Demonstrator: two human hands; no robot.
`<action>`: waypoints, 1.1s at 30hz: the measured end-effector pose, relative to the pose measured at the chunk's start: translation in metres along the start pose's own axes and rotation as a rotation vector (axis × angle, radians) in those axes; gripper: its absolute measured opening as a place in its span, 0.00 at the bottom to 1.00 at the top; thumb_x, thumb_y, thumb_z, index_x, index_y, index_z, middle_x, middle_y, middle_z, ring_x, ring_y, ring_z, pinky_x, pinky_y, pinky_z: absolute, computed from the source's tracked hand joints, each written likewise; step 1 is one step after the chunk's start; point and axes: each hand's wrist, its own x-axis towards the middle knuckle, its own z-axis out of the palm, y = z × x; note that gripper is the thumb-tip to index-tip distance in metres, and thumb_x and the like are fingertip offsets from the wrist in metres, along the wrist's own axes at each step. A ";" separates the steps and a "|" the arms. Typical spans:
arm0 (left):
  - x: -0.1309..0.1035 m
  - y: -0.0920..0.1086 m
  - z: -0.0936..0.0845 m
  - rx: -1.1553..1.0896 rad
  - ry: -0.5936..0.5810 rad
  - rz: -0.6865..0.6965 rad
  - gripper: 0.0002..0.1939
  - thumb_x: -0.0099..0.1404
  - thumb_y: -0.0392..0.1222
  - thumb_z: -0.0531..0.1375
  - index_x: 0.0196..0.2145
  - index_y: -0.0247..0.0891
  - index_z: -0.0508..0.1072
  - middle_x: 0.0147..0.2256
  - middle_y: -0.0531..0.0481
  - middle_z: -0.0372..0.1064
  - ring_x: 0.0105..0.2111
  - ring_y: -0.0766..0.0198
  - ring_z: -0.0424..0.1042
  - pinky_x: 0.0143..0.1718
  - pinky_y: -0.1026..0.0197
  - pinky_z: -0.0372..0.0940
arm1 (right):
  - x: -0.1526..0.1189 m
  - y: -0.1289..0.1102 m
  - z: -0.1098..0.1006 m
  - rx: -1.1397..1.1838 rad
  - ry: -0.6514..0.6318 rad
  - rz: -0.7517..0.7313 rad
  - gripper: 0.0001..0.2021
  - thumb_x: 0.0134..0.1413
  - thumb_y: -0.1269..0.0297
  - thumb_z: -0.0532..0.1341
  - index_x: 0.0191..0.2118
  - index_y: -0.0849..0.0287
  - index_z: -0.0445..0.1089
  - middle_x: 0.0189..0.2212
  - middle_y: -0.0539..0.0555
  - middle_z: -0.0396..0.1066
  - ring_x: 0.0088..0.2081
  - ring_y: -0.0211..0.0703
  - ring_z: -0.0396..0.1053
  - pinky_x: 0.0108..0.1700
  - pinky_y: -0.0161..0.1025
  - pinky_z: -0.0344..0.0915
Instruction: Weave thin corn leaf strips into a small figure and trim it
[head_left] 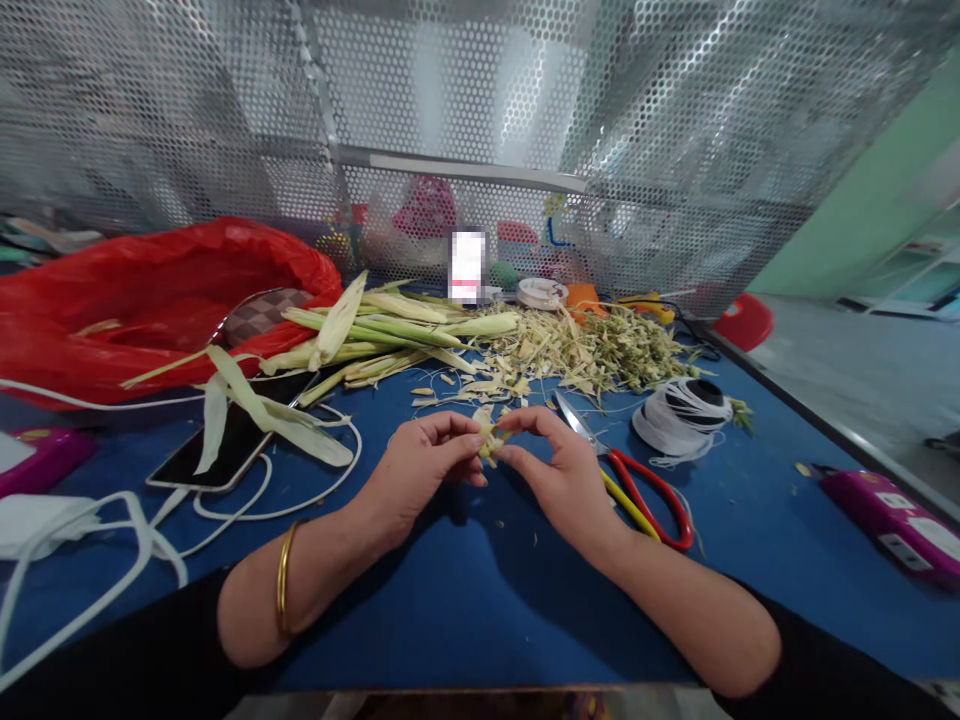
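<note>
My left hand (427, 465) and my right hand (559, 470) meet over the blue table (465, 600), both pinching one small folded piece of pale yellow leaf strip (491, 440) between thumbs and fingertips. A gold bangle sits on my left wrist. Red-and-yellow-handled scissors (637, 490) lie just right of my right hand, partly under it. A spool of white thread (682, 410) rests further right.
Long green-yellow leaves (375, 335) and a heap of cut scraps (592, 350) lie behind my hands. A red plastic bag (150, 295) is at left, a phone (225, 445) with white cables beside it. Magenta devices sit at far left (37, 460) and right (892, 520). Perforated metal mesh (480, 120) walls the back.
</note>
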 end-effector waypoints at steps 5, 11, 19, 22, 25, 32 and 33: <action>0.000 0.000 0.000 0.091 -0.013 0.072 0.11 0.54 0.45 0.64 0.30 0.35 0.70 0.22 0.55 0.69 0.21 0.68 0.69 0.29 0.62 0.67 | 0.002 -0.002 0.003 0.331 -0.114 0.261 0.12 0.44 0.62 0.66 0.37 0.57 0.70 0.28 0.49 0.73 0.31 0.39 0.69 0.39 0.39 0.65; 0.002 -0.004 -0.003 0.233 -0.048 0.174 0.10 0.57 0.44 0.63 0.33 0.39 0.66 0.19 0.58 0.69 0.21 0.67 0.70 0.27 0.63 0.66 | 0.002 -0.001 0.003 0.466 -0.125 0.349 0.10 0.41 0.64 0.67 0.33 0.58 0.71 0.23 0.46 0.69 0.28 0.36 0.67 0.36 0.36 0.64; 0.000 -0.001 0.001 0.242 -0.048 0.122 0.09 0.59 0.44 0.61 0.28 0.37 0.66 0.19 0.56 0.69 0.20 0.69 0.69 0.24 0.66 0.65 | 0.001 -0.002 0.003 0.447 -0.142 0.359 0.06 0.41 0.68 0.65 0.29 0.58 0.71 0.22 0.46 0.69 0.26 0.36 0.66 0.33 0.36 0.62; 0.001 -0.001 0.002 0.181 -0.052 0.072 0.10 0.58 0.43 0.62 0.33 0.37 0.66 0.18 0.57 0.69 0.20 0.68 0.70 0.24 0.66 0.65 | 0.002 -0.003 0.002 0.436 -0.134 0.355 0.06 0.41 0.68 0.65 0.29 0.58 0.69 0.20 0.45 0.68 0.25 0.35 0.66 0.31 0.35 0.61; 0.002 -0.003 0.003 0.140 -0.077 0.046 0.12 0.59 0.47 0.61 0.35 0.36 0.66 0.19 0.56 0.70 0.20 0.69 0.69 0.25 0.66 0.66 | 0.002 -0.004 0.002 0.426 -0.125 0.352 0.06 0.41 0.68 0.65 0.29 0.59 0.69 0.20 0.45 0.68 0.25 0.35 0.66 0.31 0.35 0.62; 0.002 -0.010 0.005 0.265 -0.048 0.162 0.12 0.63 0.50 0.57 0.30 0.37 0.65 0.18 0.60 0.61 0.18 0.72 0.63 0.21 0.70 0.63 | 0.001 -0.003 0.004 0.381 -0.132 0.351 0.05 0.42 0.68 0.65 0.29 0.59 0.69 0.20 0.45 0.69 0.24 0.34 0.65 0.30 0.33 0.61; 0.002 -0.010 0.005 0.268 -0.048 0.159 0.12 0.63 0.50 0.57 0.30 0.38 0.65 0.18 0.60 0.60 0.18 0.72 0.62 0.20 0.70 0.62 | 0.001 -0.003 0.004 0.380 -0.131 0.352 0.06 0.41 0.68 0.65 0.29 0.59 0.69 0.20 0.45 0.69 0.24 0.34 0.65 0.30 0.33 0.61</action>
